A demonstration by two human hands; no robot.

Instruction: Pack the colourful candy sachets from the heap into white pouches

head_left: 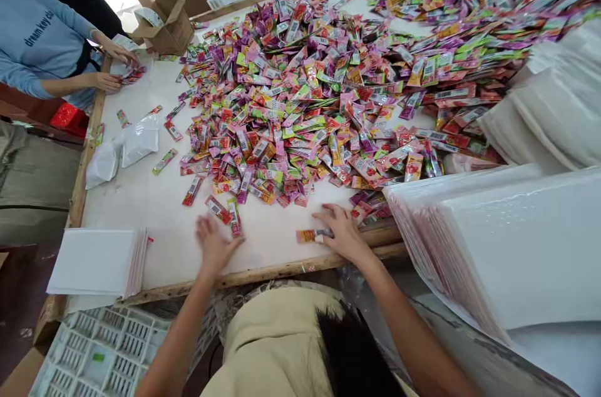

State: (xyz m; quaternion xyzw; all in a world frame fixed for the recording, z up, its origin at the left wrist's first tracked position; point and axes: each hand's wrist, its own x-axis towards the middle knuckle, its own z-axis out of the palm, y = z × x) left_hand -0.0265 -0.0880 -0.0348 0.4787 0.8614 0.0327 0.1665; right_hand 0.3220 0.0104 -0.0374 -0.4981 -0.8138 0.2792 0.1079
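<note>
A big heap of small colourful packets [291, 96] covers the middle of the white table. My left hand [215, 245] is low over the near edge, fingers apart and slightly blurred, with its thumb by a green and red packet [234, 218]. Just beyond those fingers lies a red packet [218, 210]. My right hand [345, 233] rests on the table with its fingers spread, its thumb touching the end of an orange and purple packet [307, 236] that lies flat.
White sheets [94, 261] are stacked at the near left corner, and a larger white stack [526, 247] stands at the right. Two white pouches [141, 140] lie at the left. Across the left corner, a person in a blue top handles packets beside a cardboard box [173, 30].
</note>
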